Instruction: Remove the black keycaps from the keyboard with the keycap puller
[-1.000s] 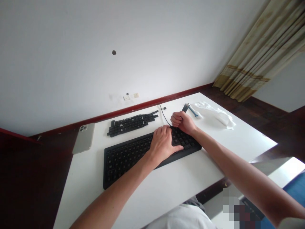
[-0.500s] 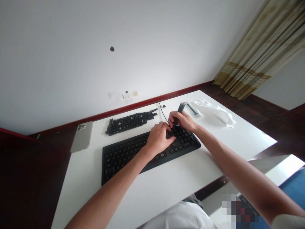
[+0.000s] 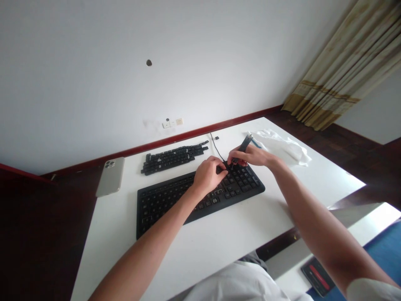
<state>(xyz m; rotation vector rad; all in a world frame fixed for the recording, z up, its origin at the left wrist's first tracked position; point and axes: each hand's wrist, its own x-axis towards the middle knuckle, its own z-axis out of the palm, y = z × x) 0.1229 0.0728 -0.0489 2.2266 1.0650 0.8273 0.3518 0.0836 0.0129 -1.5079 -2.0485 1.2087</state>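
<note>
A black keyboard (image 3: pixel 164 194) lies on the white table, with many of its keycaps off across the left and middle parts. My left hand (image 3: pixel 207 173) is over the upper right part, thumb and fingers pinched together; whatever is between them is too small to make out. Beside it, my right hand (image 3: pixel 253 155) grips a dark, slim, stick-like tool (image 3: pixel 245 144) with a pale upper end, tilted to the right. The tool's lower end is hidden by the fingers, close to the keyboard's top edge. Behind the keyboard, removed black keycaps (image 3: pixel 173 159) lie grouped in rows.
A silver phone (image 3: pixel 110 177) rests at the table's left edge. To the right are crumpled white plastic (image 3: pixel 285 146) and a blue tool (image 3: pixel 256 143), partly behind my right hand. The keyboard's cable (image 3: pixel 216 146) and a small black plug (image 3: pixel 217 138) lie at the back. A dark device (image 3: pixel 318 276) sits lower right.
My right hand has shifted right with the tool, which now leans further over. My left hand's thumb and fingers have drawn together into a pinch. The view has moved slightly.
</note>
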